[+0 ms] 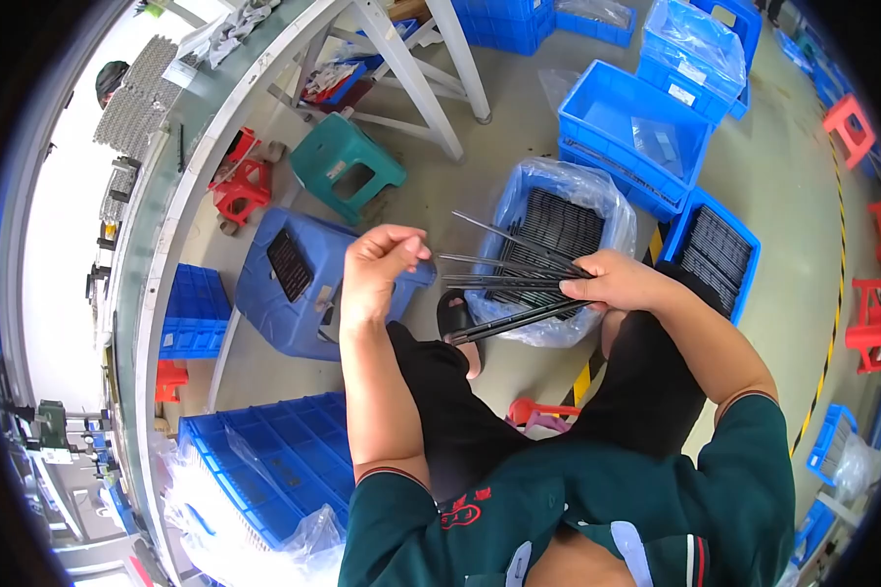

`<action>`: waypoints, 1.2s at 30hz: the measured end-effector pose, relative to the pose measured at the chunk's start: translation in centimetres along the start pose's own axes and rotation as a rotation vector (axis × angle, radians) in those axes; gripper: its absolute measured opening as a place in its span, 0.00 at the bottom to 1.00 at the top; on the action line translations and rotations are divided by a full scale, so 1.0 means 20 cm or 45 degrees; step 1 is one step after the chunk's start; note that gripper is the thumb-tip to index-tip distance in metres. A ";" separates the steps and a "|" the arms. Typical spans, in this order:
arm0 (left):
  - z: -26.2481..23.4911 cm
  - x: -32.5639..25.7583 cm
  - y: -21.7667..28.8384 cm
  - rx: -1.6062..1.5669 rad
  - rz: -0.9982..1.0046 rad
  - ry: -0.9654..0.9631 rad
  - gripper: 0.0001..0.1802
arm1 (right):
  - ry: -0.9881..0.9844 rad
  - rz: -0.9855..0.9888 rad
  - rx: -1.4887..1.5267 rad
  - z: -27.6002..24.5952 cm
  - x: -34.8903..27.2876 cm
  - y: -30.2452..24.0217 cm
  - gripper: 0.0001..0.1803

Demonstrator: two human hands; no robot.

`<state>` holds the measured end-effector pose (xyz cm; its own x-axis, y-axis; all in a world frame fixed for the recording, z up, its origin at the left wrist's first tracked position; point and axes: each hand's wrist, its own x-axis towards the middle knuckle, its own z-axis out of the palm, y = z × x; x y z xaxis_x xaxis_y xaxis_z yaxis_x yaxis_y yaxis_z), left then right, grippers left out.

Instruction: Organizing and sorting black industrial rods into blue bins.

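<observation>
My right hand (pixel 617 281) is closed round the ends of several long, thin black strips (pixel 514 320), which fan out to the left. Facing them across a gap, my left hand (pixel 387 262) has its fingers curled and the thumb against the fingertips; whether anything small is pinched there I cannot make out. Beneath the strips stands a blue bin (pixel 511 210) lined with clear plastic, holding rows of black slotted parts (pixel 563 220). A blue plastic stool (pixel 264 279) is to the left of my left hand, with a dark flat piece (pixel 289 264) on top.
Blue crates (pixel 607 108) stand beyond the bin, and another crate of black parts (pixel 719 249) is at its right. A green stool (pixel 347 166) and red stool (pixel 240 186) are by the workbench (pixel 191 196). Blue crates (pixel 264 460) stand at my left.
</observation>
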<state>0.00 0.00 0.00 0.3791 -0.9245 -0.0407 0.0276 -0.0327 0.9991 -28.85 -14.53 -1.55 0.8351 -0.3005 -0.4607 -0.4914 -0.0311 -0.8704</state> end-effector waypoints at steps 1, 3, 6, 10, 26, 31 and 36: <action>0.00 0.01 0.02 -0.031 0.008 0.055 0.07 | -0.007 -0.013 -0.005 0.00 0.00 -0.01 0.19; 0.04 0.02 0.01 -0.135 0.002 0.029 0.07 | -0.019 -0.023 -0.007 0.02 -0.01 -0.01 0.19; 0.08 0.02 0.00 -0.172 -0.027 -0.040 0.07 | -0.078 -0.063 -0.138 0.03 -0.01 0.00 0.21; 0.10 0.03 -0.01 -0.215 -0.062 -0.090 0.07 | -0.091 -0.068 -0.194 0.02 -0.01 -0.02 0.21; 0.14 0.02 -0.02 -0.123 -0.085 -0.122 0.07 | -0.125 -0.130 -0.230 0.01 0.01 0.01 0.19; 0.09 0.13 -0.08 -0.388 0.044 0.232 0.11 | 0.115 -0.284 -0.225 -0.03 -0.05 0.05 0.23; 0.25 0.17 -0.21 -0.916 -0.286 0.251 0.16 | 0.561 -0.515 -0.567 -0.02 0.00 0.12 0.22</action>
<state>-3.47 -4.88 -4.26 0.4489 -0.8380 -0.3101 0.6908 0.1053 0.7153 -30.19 -15.03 -3.58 0.8418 -0.5346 0.0746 -0.2983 -0.5759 -0.7612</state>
